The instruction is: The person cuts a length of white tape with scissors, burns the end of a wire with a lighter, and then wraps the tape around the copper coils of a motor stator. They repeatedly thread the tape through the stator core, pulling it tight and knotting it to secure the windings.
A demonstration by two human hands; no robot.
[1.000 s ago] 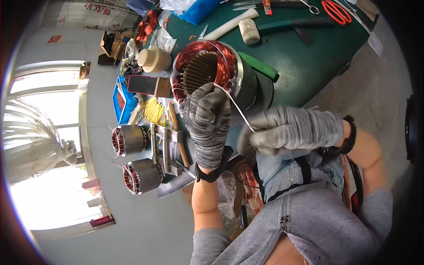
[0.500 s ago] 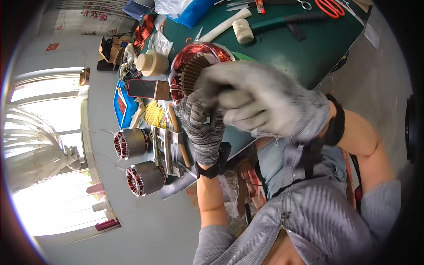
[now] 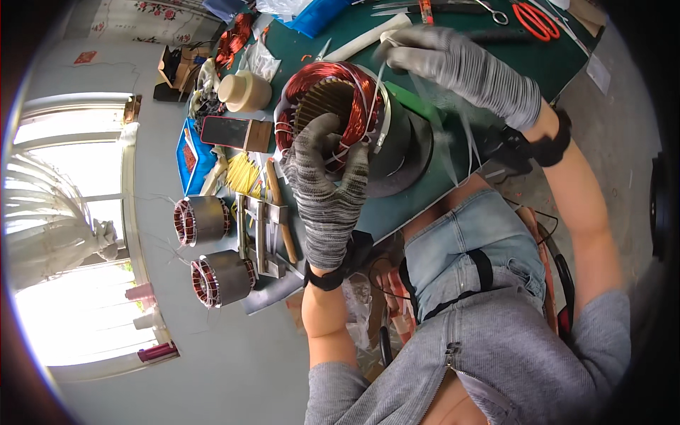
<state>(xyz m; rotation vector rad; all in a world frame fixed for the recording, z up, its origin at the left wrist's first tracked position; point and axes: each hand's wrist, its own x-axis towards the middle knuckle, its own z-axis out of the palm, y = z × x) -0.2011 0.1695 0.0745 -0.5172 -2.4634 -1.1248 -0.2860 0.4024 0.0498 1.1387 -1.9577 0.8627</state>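
A motor stator (image 3: 392, 146) with red copper end windings (image 3: 327, 74) sits on the green table, its bore and slots facing up and left. My left hand (image 3: 327, 180), in a grey knitted glove, grips the near side of the winding, with fingers reaching into the bore. White cord is wrapped around parts of the winding. Over the far right of the stator is my right hand (image 3: 443, 60), gloved too, its fingers pinched on a white cord (image 3: 377, 88) drawn taut up from the winding. A loose, blurred length hangs below that hand.
Two smaller stators (image 3: 210, 220) stand at left beside a metal frame (image 3: 263, 234) and a wooden stick (image 3: 281, 212). Near them are a phone (image 3: 225, 132), yellow sleeving (image 3: 244, 175), a blue tray (image 3: 200, 167) and a cream spool (image 3: 244, 91). Red scissors (image 3: 535, 21) lie far right.
My right hand has moved from in front of the stator up and away to the far right, drawing the cord out. My left hand stays at the winding, its fingers now more spread around it.
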